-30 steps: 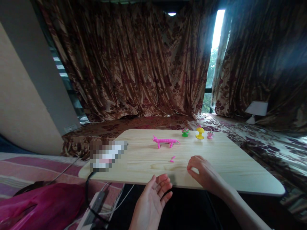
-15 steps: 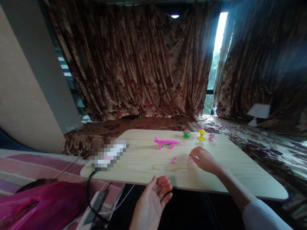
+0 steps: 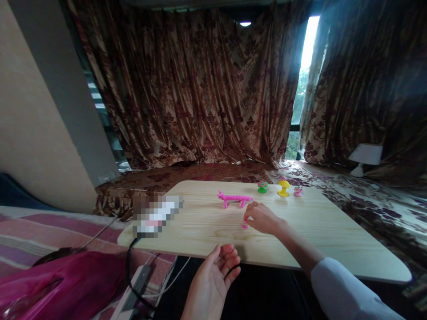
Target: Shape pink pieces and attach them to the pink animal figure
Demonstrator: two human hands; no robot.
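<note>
A pink toy animal (image 3: 233, 198) made of small pieces stands on the light wooden table (image 3: 333, 231). My right hand (image 3: 262, 218) rests on the table just in front of the animal's tail end, fingers curled toward a small loose pink piece (image 3: 244, 226) that lies by its fingertips. My left hand (image 3: 216, 275) hovers palm-up below the table's near edge, fingers apart and holding nothing.
Three small toys stand in a row at the far side: green (image 3: 262, 186), yellow (image 3: 283, 188), pink (image 3: 298, 191). A blurred object (image 3: 156, 214) lies at the left end. A black cable and power strip (image 3: 131, 293) hang below. Curtains behind, lamp (image 3: 363, 156) at right.
My right hand has moved forward and left across the table, from the near edge up to the loose pink pieces beside the toy animal. My left hand has stayed put.
</note>
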